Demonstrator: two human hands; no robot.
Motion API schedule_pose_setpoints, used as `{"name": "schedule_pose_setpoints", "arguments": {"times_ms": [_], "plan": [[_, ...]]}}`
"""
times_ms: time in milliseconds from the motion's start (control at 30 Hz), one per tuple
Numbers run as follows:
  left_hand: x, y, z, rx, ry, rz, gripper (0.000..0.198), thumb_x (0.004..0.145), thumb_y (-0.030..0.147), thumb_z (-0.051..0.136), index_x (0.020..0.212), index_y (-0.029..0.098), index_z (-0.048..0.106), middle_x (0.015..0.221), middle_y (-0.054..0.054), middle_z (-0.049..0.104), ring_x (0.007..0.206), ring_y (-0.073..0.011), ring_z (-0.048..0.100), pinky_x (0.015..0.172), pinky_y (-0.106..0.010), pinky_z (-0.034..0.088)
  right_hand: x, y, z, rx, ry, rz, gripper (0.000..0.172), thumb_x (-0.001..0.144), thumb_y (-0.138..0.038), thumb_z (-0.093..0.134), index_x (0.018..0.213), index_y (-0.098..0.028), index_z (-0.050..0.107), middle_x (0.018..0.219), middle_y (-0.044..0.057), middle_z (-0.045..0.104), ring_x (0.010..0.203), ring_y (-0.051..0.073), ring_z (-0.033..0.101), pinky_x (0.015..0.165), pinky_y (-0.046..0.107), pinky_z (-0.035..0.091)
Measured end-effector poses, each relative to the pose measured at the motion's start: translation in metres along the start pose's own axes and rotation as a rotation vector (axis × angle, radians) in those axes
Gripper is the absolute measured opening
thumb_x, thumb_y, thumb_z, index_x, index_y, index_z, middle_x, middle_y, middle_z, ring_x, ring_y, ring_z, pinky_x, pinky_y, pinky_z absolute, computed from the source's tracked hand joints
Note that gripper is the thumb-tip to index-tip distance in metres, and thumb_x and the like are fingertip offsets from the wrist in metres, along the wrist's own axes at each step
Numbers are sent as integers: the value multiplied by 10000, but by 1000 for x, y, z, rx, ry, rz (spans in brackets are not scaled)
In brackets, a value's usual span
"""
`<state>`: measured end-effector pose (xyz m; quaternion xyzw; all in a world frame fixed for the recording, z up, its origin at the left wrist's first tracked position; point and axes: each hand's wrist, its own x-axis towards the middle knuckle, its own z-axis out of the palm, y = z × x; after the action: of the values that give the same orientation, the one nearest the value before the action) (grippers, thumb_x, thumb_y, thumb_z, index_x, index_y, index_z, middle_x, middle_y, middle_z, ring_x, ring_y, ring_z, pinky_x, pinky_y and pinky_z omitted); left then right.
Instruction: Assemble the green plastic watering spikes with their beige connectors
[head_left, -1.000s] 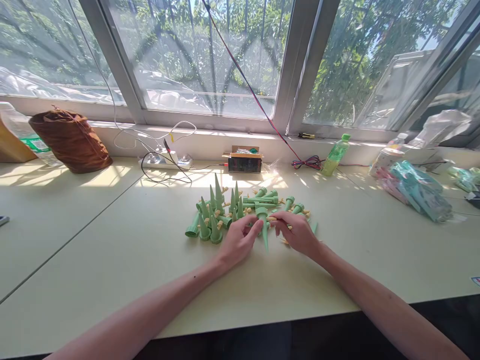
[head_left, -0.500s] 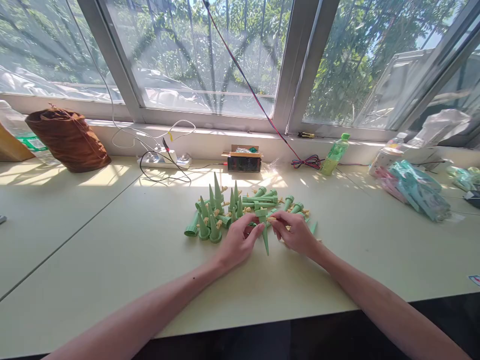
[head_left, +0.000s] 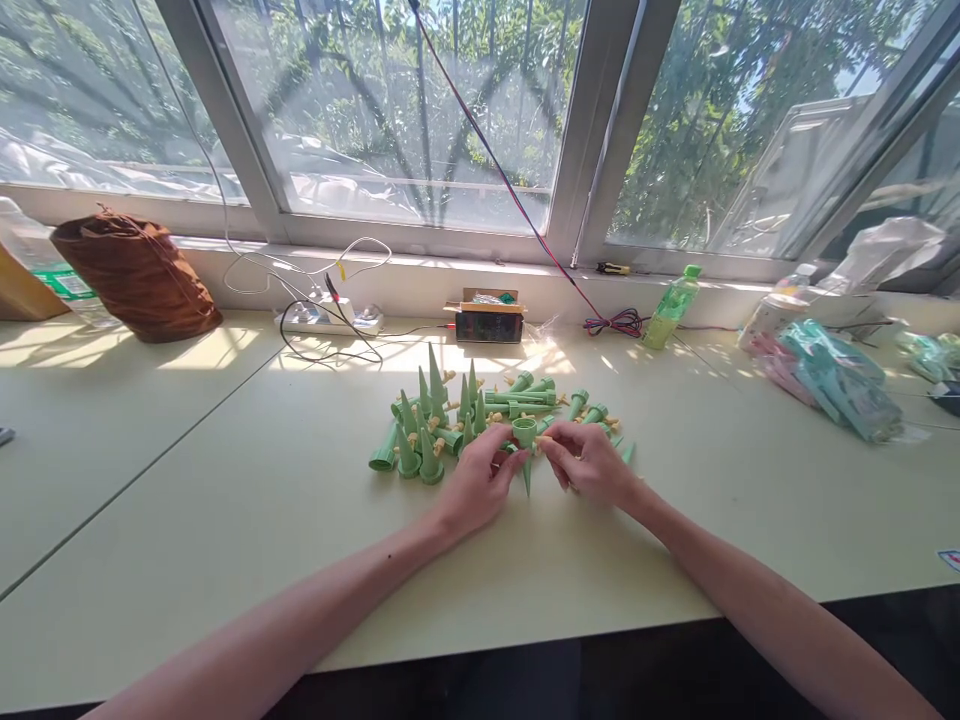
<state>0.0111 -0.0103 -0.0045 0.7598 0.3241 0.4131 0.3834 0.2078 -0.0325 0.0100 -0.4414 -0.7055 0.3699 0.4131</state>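
Observation:
In the middle of the table, my left hand (head_left: 481, 475) pinches a green plastic watering spike (head_left: 525, 432) between thumb and fingers. The spike's round open end tilts up toward me and its pointed tip hangs down. My right hand (head_left: 586, 460) is closed just to the right, its fingertips pinching a small yellow valve (head_left: 541, 441) against the spike's side. How far the valve sits in the spike is hidden by the fingers. Beyond my hands lies a cluster of similar green spikes (head_left: 430, 462), several standing point up and others lying down, with yellow valves among them.
Along the window side stand a black-fronted box (head_left: 489, 327), a power strip (head_left: 330, 318) with cables, a green bottle (head_left: 671, 310) and a brown cloth bag (head_left: 142, 280). Plastic packets (head_left: 840, 380) lie at the right. The table's front edge runs below my forearms.
The held spike has tipped so that its round opening now faces me and its point looks shorter. My right fingertips have shifted slightly down along with the valve.

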Motion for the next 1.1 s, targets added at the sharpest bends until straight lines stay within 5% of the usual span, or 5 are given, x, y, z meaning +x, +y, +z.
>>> {"name": "schedule_pose_setpoints", "arguments": {"times_ms": [367,567,733,1100], "plan": [[1,5,-2,-74,-48,-98,266,950,346,527,759,205,407,598,62,388,469,-81,395,439,-212,315,1,1,0,92,-9,51,345,961,-465,567,776,-174,581,470,-62,510,361,81,458,384,202,379],[2,6,-4,-308,-146,-213,320,944,474,555,1024,164,554,736,31,529,415,-56,443,384,-207,337,0,-2,3,104,32,41,385,939,-500,593,728,-180,564,454,-62,505,352,80,445,377,202,363],[4,6,-5,-438,-141,-260,598,913,506,614,1384,171,460,666,67,497,396,-45,399,378,-186,327,1,-8,4,-21,59,-50,442,935,-522,589,653,-184,545,441,-57,453,375,78,400,394,213,311],[4,16,-12,-440,-208,-365,588,901,527,625,1354,158,560,743,-11,623,460,-46,381,404,-181,295,1,-2,8,-349,187,-287,537,977,-483,499,535,-199,389,490,-51,329,477,91,274,463,243,263]]}}
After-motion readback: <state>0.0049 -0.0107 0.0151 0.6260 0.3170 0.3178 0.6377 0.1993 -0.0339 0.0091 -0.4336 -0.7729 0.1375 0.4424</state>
